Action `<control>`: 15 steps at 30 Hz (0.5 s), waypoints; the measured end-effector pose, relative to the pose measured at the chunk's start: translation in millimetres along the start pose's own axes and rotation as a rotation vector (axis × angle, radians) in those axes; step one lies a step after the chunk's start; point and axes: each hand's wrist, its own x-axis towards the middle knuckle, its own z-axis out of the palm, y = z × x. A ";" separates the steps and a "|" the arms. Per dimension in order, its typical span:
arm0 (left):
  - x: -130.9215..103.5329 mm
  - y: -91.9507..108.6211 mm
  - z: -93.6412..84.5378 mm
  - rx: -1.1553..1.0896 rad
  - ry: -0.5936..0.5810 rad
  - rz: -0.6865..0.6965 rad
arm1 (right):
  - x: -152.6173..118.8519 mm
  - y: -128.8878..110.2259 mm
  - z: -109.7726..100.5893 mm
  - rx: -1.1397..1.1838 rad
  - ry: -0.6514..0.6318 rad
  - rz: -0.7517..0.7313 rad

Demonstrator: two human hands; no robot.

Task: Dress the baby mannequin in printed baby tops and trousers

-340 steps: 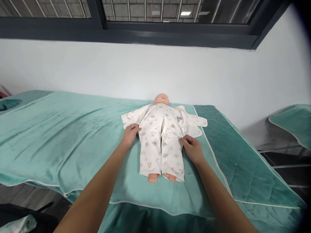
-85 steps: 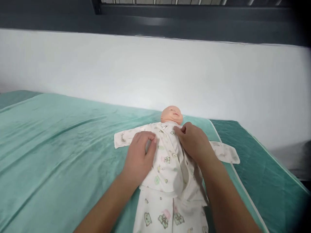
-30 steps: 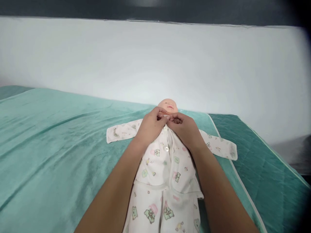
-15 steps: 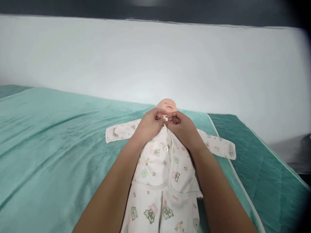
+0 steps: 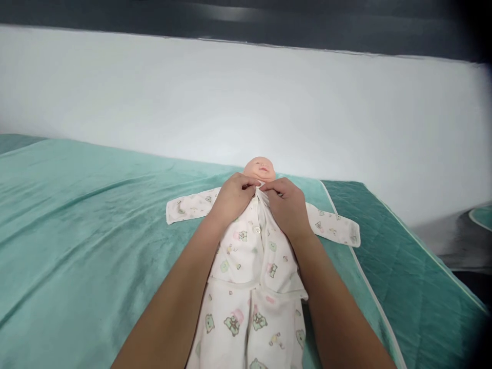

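A baby doll [image 5: 260,168] lies on its back, dressed in a white long-sleeved baby shirt [image 5: 240,256] with printed bears and matching trousers [image 5: 234,318]. My left hand [image 5: 235,196] pinches one front edge of the shirt just below the doll's chin. Opposite it, my right hand [image 5: 285,202] grips the other front edge at the collar, the fingertips of both hands nearly meeting. Lower down the front, a pale button [image 5: 257,230] shows beside the opening. The shirt's two sleeves lie spread out to the sides. Whatever is right between my fingertips is mostly hidden.
Beneath the doll spreads a light green plush blanket [image 5: 96,246], wrinkled at the left. A darker green quilted cover [image 5: 403,256] lies at the right. Behind the head rises a white wall [image 5: 230,102] with a dark band on top.
Both hands have stayed at the collar, with the fingertips drawn closer together. The right front edge is pulled up and bunched more. The view has shifted slightly.
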 end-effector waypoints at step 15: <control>-50.6 11.4 -4.1 0.008 0.126 0.153 | -70.5 -16.3 -22.6 -0.063 0.003 -0.120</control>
